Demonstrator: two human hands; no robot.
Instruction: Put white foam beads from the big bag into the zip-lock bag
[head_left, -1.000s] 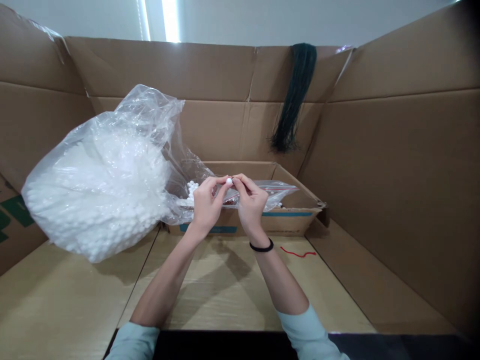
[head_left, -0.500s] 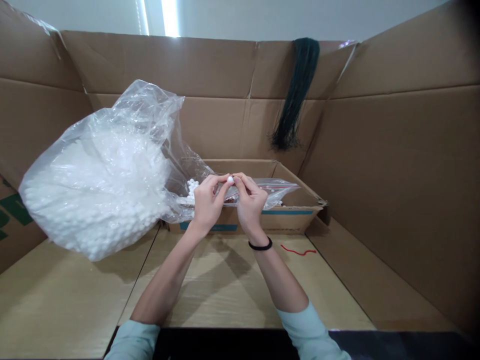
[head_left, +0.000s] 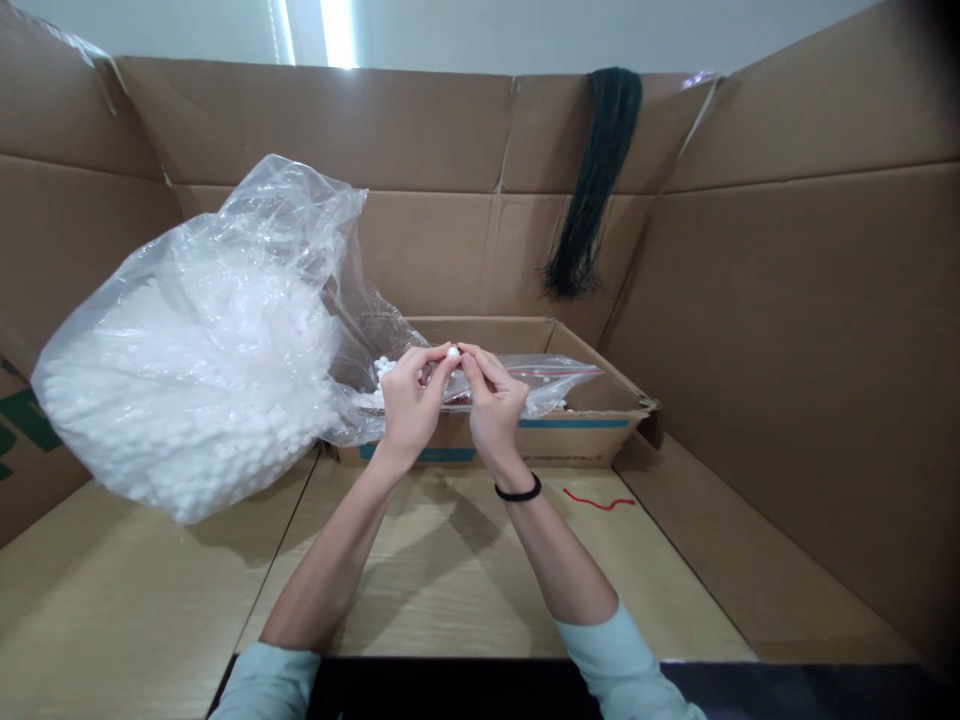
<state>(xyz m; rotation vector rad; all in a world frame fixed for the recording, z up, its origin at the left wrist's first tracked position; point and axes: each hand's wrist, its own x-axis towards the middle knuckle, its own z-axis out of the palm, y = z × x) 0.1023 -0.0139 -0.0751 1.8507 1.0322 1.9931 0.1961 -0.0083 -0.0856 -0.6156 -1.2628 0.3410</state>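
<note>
A small white ball (head_left: 453, 353) is pinched between the fingertips of my left hand (head_left: 412, 402). My right hand (head_left: 496, 404) is closed in a pinch right beside it, its fingertips close to the ball; what they grip is too small to make out. Both hands are over the front edge of an open cardboard box (head_left: 577, 440). Inside the box lies a clear zip bag (head_left: 551, 380), partly behind my right hand. More white balls (head_left: 384, 368) show just left of my left hand, at the mouth of a large clear plastic bag (head_left: 195, 370) full of white balls.
Tall cardboard walls (head_left: 427, 130) enclose the back and sides. A bundle of dark green strands (head_left: 598, 180) hangs on the back wall. On the wooden table (head_left: 420, 590) lies a short red cord (head_left: 598, 503), right of my right wrist.
Both hands have shifted slightly left and up with the white ball. The fingertips of my right hand have drawn a little away from the ball.
</note>
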